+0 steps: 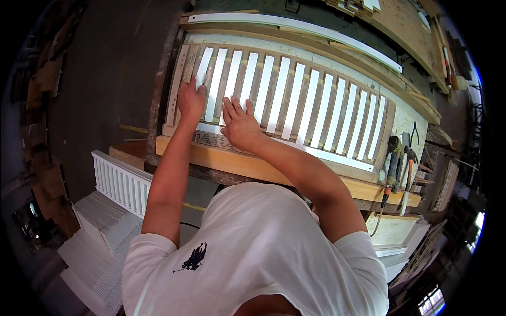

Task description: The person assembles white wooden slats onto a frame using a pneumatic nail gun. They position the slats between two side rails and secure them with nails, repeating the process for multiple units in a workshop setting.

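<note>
Workbench [232,160] carries white slatted panel [295,100] lying flat, right hand [240,125] spread open on its near slats, left hand [191,100] curled around something small and white, not clear what.

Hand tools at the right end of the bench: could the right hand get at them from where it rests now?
Probably yes. The right hand lies flat on the white slats, holding nothing, and the hand tools lie in the open past the frame's right end. Nothing stands between them, though it looks like a long sideways stretch.
</note>
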The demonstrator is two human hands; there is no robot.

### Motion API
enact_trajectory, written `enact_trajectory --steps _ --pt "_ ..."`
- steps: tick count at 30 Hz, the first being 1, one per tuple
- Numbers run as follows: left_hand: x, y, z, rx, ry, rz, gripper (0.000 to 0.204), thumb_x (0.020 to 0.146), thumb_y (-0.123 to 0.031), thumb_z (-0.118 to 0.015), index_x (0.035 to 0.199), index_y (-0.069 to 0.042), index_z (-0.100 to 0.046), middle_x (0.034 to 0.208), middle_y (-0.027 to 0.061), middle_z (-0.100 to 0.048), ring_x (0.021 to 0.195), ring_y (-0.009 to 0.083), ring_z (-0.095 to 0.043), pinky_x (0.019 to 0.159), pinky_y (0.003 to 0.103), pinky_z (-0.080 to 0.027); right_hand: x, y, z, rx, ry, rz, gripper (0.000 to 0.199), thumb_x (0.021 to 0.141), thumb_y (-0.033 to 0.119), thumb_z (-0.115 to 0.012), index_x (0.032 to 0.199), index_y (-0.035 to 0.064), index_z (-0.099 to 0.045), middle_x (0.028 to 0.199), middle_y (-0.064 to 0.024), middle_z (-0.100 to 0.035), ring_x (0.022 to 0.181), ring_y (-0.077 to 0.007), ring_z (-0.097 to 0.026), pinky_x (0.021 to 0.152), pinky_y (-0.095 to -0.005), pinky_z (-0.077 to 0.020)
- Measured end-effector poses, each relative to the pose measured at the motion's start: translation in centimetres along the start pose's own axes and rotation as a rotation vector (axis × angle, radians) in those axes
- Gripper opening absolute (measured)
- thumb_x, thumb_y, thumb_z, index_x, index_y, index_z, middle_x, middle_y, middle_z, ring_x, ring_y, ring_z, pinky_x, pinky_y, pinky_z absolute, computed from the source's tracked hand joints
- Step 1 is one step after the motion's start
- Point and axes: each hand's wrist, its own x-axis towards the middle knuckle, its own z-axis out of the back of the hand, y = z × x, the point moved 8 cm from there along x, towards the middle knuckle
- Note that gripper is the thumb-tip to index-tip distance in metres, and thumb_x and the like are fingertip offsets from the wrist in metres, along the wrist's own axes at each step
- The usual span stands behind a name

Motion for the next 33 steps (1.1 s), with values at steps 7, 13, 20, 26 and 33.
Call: enact_trajectory --steps 7,13,20,26,33 --pt "-0.1 -0.7 -0.5 0.036 -0.01 -0.1 0.035 0.088 -0.019 -0.059 0.121 -0.011 -0.061 0.101 0.0159 -0.055 0.095 0.0338 -0.056 0.079 0.044 -0.047 -0.1 0.0 0.1 0.026 -0.038 0.018 0.065 0.093 0.035 -0.048 0.14 -0.0065 -0.033 0.153 -0.0207 -0.02 0.143 -0.0364 -0.015 0.111 -0.0605 -0.013" --pt "-1.6 -1.0 -1.1 0.179 -0.107 -0.31 0.035 0.086 -0.015 -0.06 0.121 -0.017 -0.062 0.114 0.0104 -0.053 0.105 0.031 -0.05 0.086 0.044 -0.041 -0.4 0.1 0.1 0.042 -0.081 0.035 0.064 0.093 0.035 -0.048 0.139 -0.0074 -0.034 0.152 -0.021 -0.021 0.142 -0.0365 -0.016 0.111 -0.0605 -0.0153" --pt "-3.5 -1.5 -1.4 0.095 -0.031 -0.332 0.041 0.087 -0.024 -0.059 0.125 -0.009 -0.056 0.127 0.0133 -0.049 0.119 0.0345 -0.043 0.099 0.05 -0.031 -3.1 -3.7 3.3 0.25 -0.221 -0.029 0.063 0.09 0.037 -0.055 0.138 -0.0017 -0.039 0.147 -0.0195 -0.033 0.139 -0.0326 -0.027 0.113 -0.052 -0.0189" --pt "-3.7 -13.0 -3.8 0.069 0.027 -0.544 0.064 0.09 -0.045 -0.05 0.142 -0.01 -0.036 0.151 0.0179 -0.026 0.14 0.0398 -0.019 0.11 0.062 -0.01 -5.4 -15.0 7.8 -0.065 -0.357 -0.317 0.066 0.093 0.044 -0.046 0.142 0.0006 -0.033 0.152 -0.0156 -0.026 0.141 -0.0375 -0.02 0.111 -0.0579 -0.0155" --pt "-8.6 -12.7 -6.3 0.233 0.343 -0.528 0.072 0.09 -0.049 -0.05 0.149 -0.015 -0.026 0.157 0.0153 -0.012 0.144 0.0403 -0.004 0.108 0.067 -0.001 -9.7 -11.4 3.0 0.02 -0.226 -0.244 0.065 0.094 0.045 -0.043 0.143 0.0041 -0.033 0.154 -0.0137 -0.023 0.143 -0.0384 -0.013 0.114 -0.0548 -0.0118"
